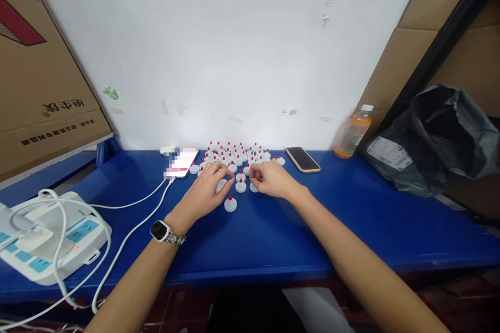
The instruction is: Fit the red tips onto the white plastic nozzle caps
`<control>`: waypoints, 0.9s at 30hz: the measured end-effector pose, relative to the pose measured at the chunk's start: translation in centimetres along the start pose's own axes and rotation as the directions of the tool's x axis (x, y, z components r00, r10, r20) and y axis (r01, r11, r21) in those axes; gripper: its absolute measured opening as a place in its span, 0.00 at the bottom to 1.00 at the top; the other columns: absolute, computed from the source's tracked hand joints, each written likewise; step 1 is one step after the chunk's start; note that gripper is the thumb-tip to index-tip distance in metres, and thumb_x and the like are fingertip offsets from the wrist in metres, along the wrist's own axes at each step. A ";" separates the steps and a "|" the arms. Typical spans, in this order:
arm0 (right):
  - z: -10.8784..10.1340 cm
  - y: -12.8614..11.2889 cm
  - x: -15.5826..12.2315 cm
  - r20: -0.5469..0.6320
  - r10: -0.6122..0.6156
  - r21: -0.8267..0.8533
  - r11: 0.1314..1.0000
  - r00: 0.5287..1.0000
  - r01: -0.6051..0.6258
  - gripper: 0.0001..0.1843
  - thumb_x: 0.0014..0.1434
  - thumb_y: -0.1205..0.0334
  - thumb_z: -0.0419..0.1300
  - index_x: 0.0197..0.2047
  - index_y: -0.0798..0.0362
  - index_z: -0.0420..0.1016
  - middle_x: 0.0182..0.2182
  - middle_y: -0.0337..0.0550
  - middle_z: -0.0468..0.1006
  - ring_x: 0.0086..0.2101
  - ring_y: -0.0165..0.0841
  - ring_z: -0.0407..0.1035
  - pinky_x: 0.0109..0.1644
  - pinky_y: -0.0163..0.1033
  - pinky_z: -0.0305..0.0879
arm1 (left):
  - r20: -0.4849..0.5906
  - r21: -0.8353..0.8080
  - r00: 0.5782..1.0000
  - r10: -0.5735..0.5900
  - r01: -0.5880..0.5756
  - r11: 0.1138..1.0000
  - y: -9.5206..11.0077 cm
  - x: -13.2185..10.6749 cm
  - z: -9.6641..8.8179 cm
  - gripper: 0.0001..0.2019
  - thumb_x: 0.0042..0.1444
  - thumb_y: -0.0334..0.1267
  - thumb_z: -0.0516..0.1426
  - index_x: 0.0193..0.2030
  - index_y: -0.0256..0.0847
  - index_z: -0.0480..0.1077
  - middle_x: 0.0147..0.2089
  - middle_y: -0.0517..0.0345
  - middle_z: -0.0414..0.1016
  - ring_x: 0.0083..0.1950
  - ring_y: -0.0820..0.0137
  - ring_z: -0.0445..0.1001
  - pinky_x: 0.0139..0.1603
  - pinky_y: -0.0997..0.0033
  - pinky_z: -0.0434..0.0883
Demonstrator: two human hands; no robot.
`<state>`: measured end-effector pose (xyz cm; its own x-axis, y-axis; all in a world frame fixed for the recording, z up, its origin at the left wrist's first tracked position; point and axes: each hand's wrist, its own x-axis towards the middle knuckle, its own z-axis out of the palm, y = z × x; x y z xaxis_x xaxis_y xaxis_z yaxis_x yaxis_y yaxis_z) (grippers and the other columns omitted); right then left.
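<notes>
Several small white caps with red tips [234, 155] stand in a cluster on the blue table [273, 229] near the wall. One cap [230, 203] sits apart, closer to me. My left hand [209, 187], with a watch on its wrist, rests palm down at the cluster's front, fingers curled over a cap. My right hand [271, 178] lies beside it, fingers bent and pinching at a cap near the cluster's front. What each fingertip grips is too small to make out.
A charging phone [182, 162] lies left of the caps, its cable running to a white power strip [47, 237] at the left edge. Another phone [302, 159] lies right. An orange drink bottle [352, 136], a black plastic bag [433, 140] and cardboard boxes [42, 78] flank the table.
</notes>
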<state>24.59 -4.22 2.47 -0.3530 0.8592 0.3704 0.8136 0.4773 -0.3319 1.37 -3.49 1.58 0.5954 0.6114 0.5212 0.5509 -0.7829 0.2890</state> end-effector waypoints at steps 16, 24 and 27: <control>2.5 -1.8 3.1 -0.177 0.061 0.569 0.821 0.982 0.052 0.09 0.63 0.58 0.57 0.37 0.53 0.73 0.29 0.41 0.79 0.30 0.31 0.72 0.37 0.37 0.63 | -0.091 -0.033 0.995 -0.050 0.047 0.998 -1.6 -0.6 0.1 0.14 0.69 0.43 0.47 0.57 0.40 0.62 0.53 0.47 0.70 0.56 0.59 0.69 0.58 0.53 0.68; 4.0 -1.8 7.3 0.170 -0.160 -0.239 0.951 0.972 0.198 0.08 0.59 0.63 0.61 0.39 0.53 0.80 0.38 0.50 0.81 0.45 0.45 0.69 0.54 0.51 0.52 | -0.125 0.080 0.986 -0.108 0.118 0.990 -3.2 -1.1 -0.2 0.13 0.69 0.41 0.46 0.55 0.38 0.61 0.52 0.45 0.69 0.55 0.56 0.68 0.58 0.49 0.67; 4.5 -2.3 8.5 0.240 -0.156 -0.231 0.949 0.958 0.213 0.04 0.56 0.65 0.64 0.36 0.52 0.81 0.32 0.49 0.81 0.43 0.45 0.70 0.55 0.52 0.50 | -0.110 0.078 0.990 -0.088 0.097 0.992 -3.3 -1.1 -0.1 0.13 0.69 0.40 0.45 0.55 0.38 0.62 0.52 0.45 0.69 0.56 0.57 0.67 0.58 0.50 0.67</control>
<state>17.63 2.86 2.44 -0.5763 0.7928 0.1982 0.8040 0.5935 -0.0361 -1.15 -1.58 0.11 0.4766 0.6612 0.5794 0.6500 -0.7087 0.2741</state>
